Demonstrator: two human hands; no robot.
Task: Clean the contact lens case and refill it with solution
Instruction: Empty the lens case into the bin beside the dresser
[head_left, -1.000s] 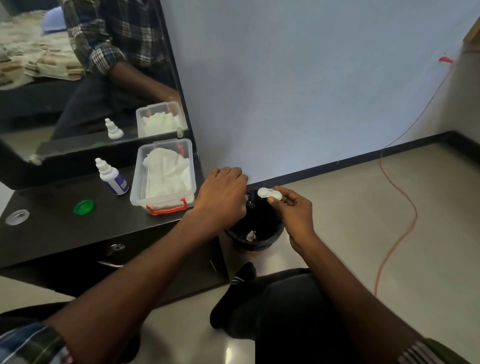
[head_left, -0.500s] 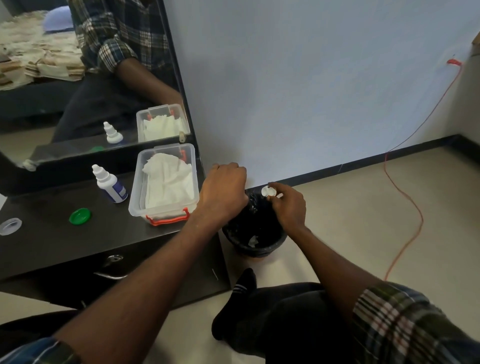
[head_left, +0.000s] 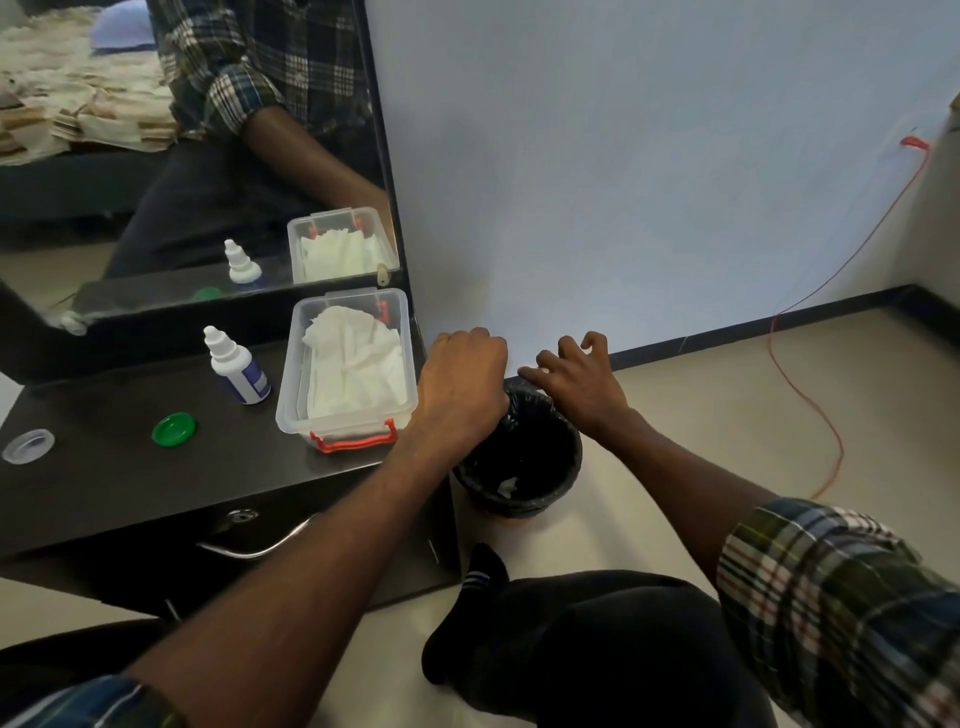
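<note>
My left hand (head_left: 462, 379) hovers as a fist at the left rim of the black lined bin (head_left: 571, 467) on the floor; what its curled fingers hold is hidden. Over the bin's back rim, my right hand (head_left: 576, 379) has its fingers spread, and nothing shows in it. I cannot see the lens case anywhere. A white solution bottle (head_left: 234, 371) with a blue label stands on the dark dresser top (head_left: 104, 483). A green cap (head_left: 174, 428) and a clear cap (head_left: 28, 444) lie to its left. A crumpled tissue (head_left: 506, 486) lies in the bin.
A clear plastic box (head_left: 291, 410) of white tissues with red clasps stands at the dresser's right end, beside my left wrist. A mirror (head_left: 182, 156) rises behind it. A red wire (head_left: 831, 441) trails over the floor at the right. My knee and socked foot (head_left: 483, 577) are below the bin.
The white lens case pinched in my right hand over the bin is out of sight now, and that hand's fingers have spread. My left hand stayed at the bin's rim.
</note>
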